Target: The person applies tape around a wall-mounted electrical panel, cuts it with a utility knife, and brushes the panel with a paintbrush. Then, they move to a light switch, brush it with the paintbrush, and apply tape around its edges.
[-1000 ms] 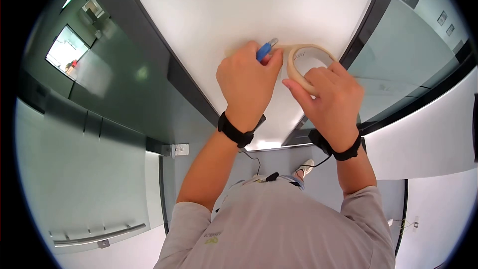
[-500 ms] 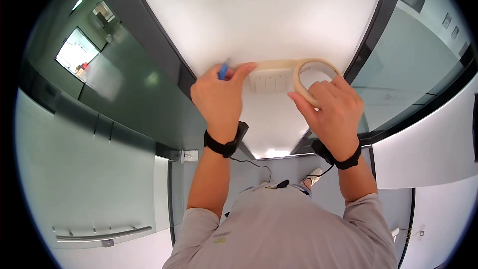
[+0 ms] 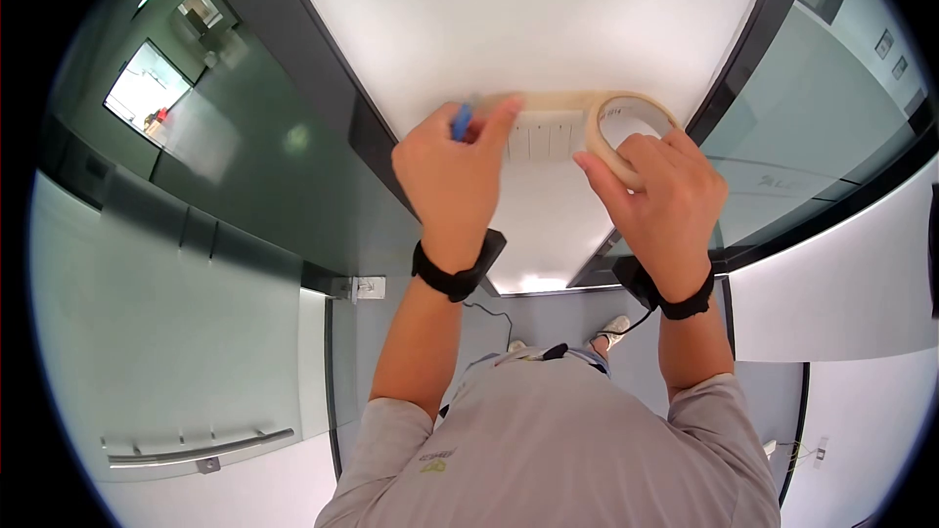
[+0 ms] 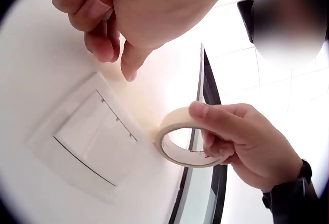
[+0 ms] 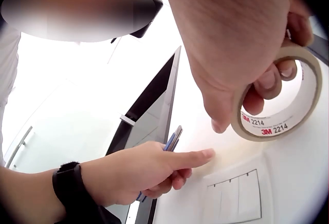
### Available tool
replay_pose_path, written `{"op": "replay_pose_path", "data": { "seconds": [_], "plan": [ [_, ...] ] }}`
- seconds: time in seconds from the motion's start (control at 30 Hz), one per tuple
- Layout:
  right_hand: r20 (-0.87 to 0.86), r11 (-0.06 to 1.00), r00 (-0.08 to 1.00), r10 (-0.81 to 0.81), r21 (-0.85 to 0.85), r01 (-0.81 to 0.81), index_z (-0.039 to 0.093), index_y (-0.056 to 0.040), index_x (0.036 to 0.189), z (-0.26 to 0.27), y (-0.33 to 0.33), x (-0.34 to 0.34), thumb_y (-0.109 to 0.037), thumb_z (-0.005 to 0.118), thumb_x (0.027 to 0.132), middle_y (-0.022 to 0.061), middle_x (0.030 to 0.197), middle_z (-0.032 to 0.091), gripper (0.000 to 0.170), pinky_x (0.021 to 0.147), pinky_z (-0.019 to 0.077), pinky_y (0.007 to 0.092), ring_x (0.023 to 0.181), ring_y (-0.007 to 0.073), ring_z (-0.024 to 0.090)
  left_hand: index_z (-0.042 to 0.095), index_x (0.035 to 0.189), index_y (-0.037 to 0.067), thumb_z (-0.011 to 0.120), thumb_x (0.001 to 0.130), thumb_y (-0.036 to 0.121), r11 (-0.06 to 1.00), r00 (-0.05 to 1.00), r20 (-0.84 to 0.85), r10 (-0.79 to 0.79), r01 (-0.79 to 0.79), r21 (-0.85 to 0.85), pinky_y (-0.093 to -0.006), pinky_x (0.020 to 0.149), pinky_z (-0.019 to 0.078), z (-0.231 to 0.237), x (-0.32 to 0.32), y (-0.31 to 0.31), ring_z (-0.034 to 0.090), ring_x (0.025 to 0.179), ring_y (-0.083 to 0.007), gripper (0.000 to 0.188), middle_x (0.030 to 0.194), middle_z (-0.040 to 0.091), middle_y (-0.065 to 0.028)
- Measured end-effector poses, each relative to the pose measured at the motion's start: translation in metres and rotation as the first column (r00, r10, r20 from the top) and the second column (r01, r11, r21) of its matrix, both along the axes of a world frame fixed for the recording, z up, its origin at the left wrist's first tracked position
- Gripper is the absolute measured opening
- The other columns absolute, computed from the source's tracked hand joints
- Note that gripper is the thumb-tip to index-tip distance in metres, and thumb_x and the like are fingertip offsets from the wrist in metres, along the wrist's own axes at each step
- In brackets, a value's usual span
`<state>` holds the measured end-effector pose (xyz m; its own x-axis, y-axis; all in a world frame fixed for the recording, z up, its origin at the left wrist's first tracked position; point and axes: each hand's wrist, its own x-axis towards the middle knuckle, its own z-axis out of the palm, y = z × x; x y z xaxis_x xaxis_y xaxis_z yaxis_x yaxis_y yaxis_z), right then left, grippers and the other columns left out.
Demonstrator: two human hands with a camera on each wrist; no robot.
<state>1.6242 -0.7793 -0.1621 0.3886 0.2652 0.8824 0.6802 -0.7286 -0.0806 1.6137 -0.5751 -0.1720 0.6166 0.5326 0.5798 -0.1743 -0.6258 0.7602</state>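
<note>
My left hand (image 3: 450, 181) holds a blue cutter (image 3: 462, 122) in its curled fingers, and in the right wrist view the cutter's metal end (image 5: 176, 137) sticks up past them. The thumb of that hand lies on a pale tape strip (image 3: 558, 101), which runs along the upper edge of a white switch panel (image 3: 543, 139) on the wall. My right hand (image 3: 670, 200) grips the masking tape roll (image 3: 603, 142), with fingers through its ring and the thumb outside. Strip and roll are joined. In the left wrist view the panel (image 4: 95, 131) shows beneath the left hand.
Dark frames (image 3: 337, 68) border the white wall section (image 3: 528, 20) on both sides, with glass panes (image 3: 782, 117) beyond. A cable (image 3: 499, 313) hangs below the left wrist. Grey floor (image 3: 391, 342) and a shoe (image 3: 616, 330) show lower down.
My left hand has moved left, away from the roll, then slightly back right; a longer tape strip and the switch panel now show between the hands. The right hand keeps its grip.
</note>
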Motion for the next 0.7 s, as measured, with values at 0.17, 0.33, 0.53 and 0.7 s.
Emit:
{"op": "replay_pose_path", "data": {
  "seconds": [0.17,0.33,0.53,0.7],
  "plan": [
    [-0.035,1.000,0.999,-0.001,0.001,0.001,0.061,-0.0135,0.070,0.002,0.000,-0.002,-0.032,0.098,0.074,0.0003,0.061,0.057,0.041,0.047,0.0400,0.0359,0.058,0.0226,0.050,0.060,0.064,0.002,0.094,0.087,0.041,0.993,1.000,-0.009,-0.008,0.009,0.120,-0.0332,0.049,0.0373,-0.001,0.016,-0.030,0.042,0.048,-0.0156,0.056,0.053,0.054,-0.0044],
    [-0.041,1.000,0.999,0.022,0.019,-0.021,0.060,-0.0134,0.069,-0.003,-0.001,0.005,-0.031,0.098,0.073,0.0007,0.060,0.055,0.042,0.047,0.0390,0.0358,0.058,0.0227,0.049,0.060,0.065,0.002,0.092,0.088,0.037,0.991,0.998,-0.013,-0.057,0.058,0.119,-0.0345,0.048,0.0368,-0.005,0.021,-0.035,0.042,0.048,-0.0176,0.053,0.053,0.053,-0.0056],
    [-0.050,1.000,0.999,0.019,0.019,-0.018,0.058,-0.0135,0.067,-0.001,-0.003,0.006,-0.031,0.099,0.071,0.0007,0.060,0.053,0.045,0.047,0.0379,0.0353,0.057,0.0230,0.048,0.060,0.064,0.004,0.092,0.089,0.037,0.980,0.984,0.069,-0.167,0.158,0.121,-0.0355,0.047,0.0343,-0.003,0.026,-0.038,0.038,0.046,-0.0194,0.052,0.052,0.049,-0.0069],
    [-0.083,1.000,0.997,0.008,0.013,-0.007,0.058,-0.0135,0.067,0.004,-0.003,0.002,-0.032,0.099,0.071,0.0012,0.059,0.052,0.045,0.047,0.0378,0.0352,0.057,0.0229,0.048,0.061,0.063,0.006,0.094,0.086,0.043,0.963,0.993,0.109,-0.040,0.009,0.270,-0.0364,0.046,0.0352,-0.007,0.031,-0.046,0.040,0.046,-0.0259,0.055,0.051,0.048,-0.0076]
  ]
}}
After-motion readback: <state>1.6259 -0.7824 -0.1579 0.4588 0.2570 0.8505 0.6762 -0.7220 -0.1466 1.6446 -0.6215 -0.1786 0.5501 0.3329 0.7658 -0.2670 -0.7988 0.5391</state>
